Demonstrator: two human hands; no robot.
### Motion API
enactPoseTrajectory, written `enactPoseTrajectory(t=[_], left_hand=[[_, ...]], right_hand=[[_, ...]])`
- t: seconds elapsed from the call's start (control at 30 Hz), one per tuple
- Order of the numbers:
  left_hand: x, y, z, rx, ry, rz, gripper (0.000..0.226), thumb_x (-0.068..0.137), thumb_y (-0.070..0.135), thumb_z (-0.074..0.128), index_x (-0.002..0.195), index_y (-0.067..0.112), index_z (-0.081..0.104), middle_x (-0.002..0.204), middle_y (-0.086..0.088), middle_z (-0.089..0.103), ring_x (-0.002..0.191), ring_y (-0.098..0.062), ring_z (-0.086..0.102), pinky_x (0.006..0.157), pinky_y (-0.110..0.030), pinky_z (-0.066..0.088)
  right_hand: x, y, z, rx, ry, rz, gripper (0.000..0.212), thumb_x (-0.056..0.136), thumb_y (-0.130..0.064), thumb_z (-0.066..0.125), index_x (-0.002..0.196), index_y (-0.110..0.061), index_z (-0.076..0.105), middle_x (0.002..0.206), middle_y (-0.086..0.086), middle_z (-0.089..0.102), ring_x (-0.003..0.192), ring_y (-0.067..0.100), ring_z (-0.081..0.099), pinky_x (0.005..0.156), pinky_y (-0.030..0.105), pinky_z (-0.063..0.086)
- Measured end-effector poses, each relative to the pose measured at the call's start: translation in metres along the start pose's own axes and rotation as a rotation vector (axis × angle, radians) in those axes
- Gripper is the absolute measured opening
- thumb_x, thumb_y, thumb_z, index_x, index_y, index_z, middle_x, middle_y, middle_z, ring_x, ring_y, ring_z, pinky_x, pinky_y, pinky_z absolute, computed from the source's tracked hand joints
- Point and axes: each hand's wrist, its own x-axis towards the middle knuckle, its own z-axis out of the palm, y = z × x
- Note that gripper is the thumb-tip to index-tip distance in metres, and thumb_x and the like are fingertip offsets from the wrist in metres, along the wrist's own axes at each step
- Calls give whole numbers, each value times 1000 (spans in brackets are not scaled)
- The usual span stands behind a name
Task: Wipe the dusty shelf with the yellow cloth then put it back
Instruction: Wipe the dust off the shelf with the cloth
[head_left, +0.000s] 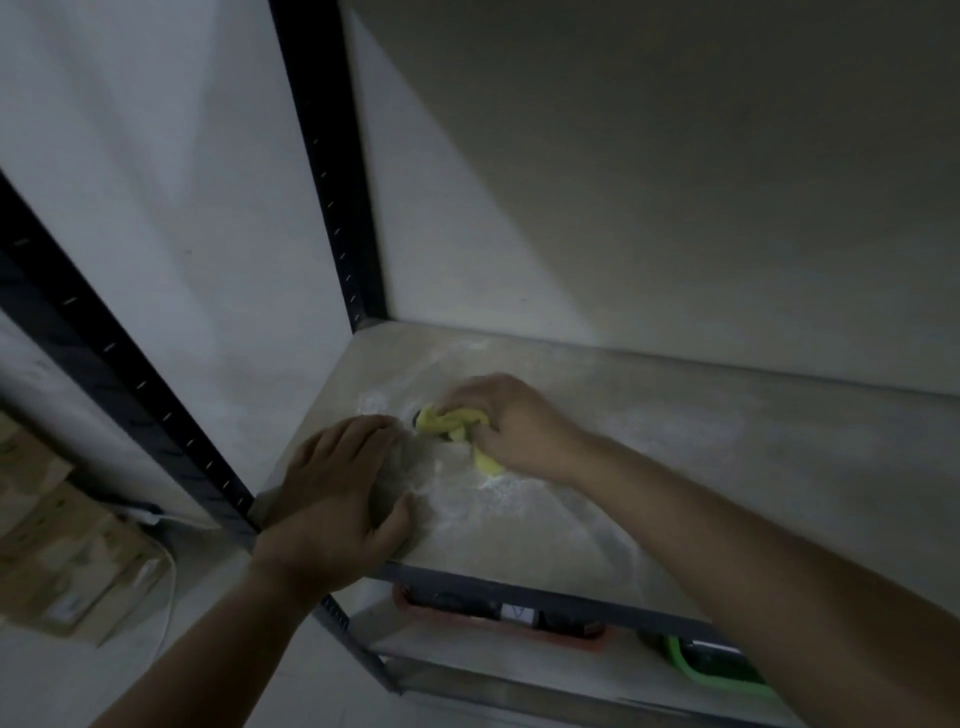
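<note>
The right hand (511, 426) has its grip closed round the yellow cloth (447, 422). The fingers curl over the bunched fabric and press it down on the shelf (727, 441). One loose tail of the cloth sticks out under the palm toward the shelf's front edge. The cloth lies on the left part of the shelf, about midway between the back and front edges.

The left hand (337, 488) holds nothing. Its grip is open, with straight fingers laid flat, palm down, on the shelf's front left corner. The thumb is spread toward the front edge and the fingertips stop just short of the cloth.

Pale streaks of white dust (493, 493) show on the shelf round the cloth and toward the front edge.

A black slotted post (332, 171) rises from the shelf's back left corner, and another post (104, 353) rises from the front left corner. On the level below the shelf sit a red tray (498, 621) and a green tray (717, 670). Cardboard boxes (67, 545) stand to the left of the shelf, lower down.
</note>
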Motion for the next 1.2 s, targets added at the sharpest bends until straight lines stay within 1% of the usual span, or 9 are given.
enactPoseTrajectory(t=[0.1,0.17,0.33,0.43,0.57,0.7,0.87,1.03,1.2], left_hand=[[1,-1,0,4,-6,-7,72,89,61,39,139,12,58,140,-7,59,129,-28,54,106,-39,37],[1,-1,0,6,-3,-20,72,88,60,39,138,12,59,140,-6,59,129,-27,54,106,-39,38],[1,1,-1,-4,5,-21,71,86,59,39,136,12,59,138,-5,59,127,-26,54,106,-39,37],[2,0,0,-6,0,-18,71,87,59,39,136,12,60,138,-4,59,128,-26,53,107,-39,37],[1,0,-1,-10,7,-20,71,87,58,40,135,11,61,138,-5,60,128,-27,54,107,-39,38],[2,-1,1,-6,18,-22,70,86,57,42,135,11,61,138,-6,60,128,-28,55,108,-40,38],[2,-3,1,-8,7,-13,70,87,58,42,136,11,60,139,-6,59,129,-28,54,110,-43,40],[1,-4,2,-8,21,-8,69,87,56,43,136,11,59,138,-5,59,128,-26,53,108,-41,39],[3,-3,2,-19,39,2,65,84,53,47,134,13,60,136,-3,59,127,-26,53,107,-39,37]], right_hand=[[-4,17,-32,54,184,109,48,69,-2,48,109,-12,73,105,7,74,91,18,69,83,17,50],[-4,46,-56,-60,297,297,44,75,-8,51,113,-13,71,113,8,72,99,22,69,87,22,51],[13,73,-41,-323,183,560,44,73,-9,62,115,-20,68,121,4,67,109,28,63,92,32,52],[36,48,-16,-287,196,437,43,78,-12,61,119,-19,67,124,7,66,113,29,60,97,35,47],[39,15,-2,-99,34,152,41,75,-4,62,113,-16,72,117,6,70,108,22,64,96,25,47],[46,41,-38,-87,113,224,47,73,4,56,114,-15,71,113,6,72,104,22,67,85,20,46],[63,35,-15,-117,155,272,39,81,-7,63,119,-14,69,122,11,68,113,27,62,98,33,47],[51,-3,-6,46,-30,199,40,83,-5,53,118,-17,69,120,4,68,109,19,62,94,30,49],[-32,19,-77,-72,326,297,26,81,-11,62,103,-24,65,101,-4,70,89,14,66,75,25,50]])
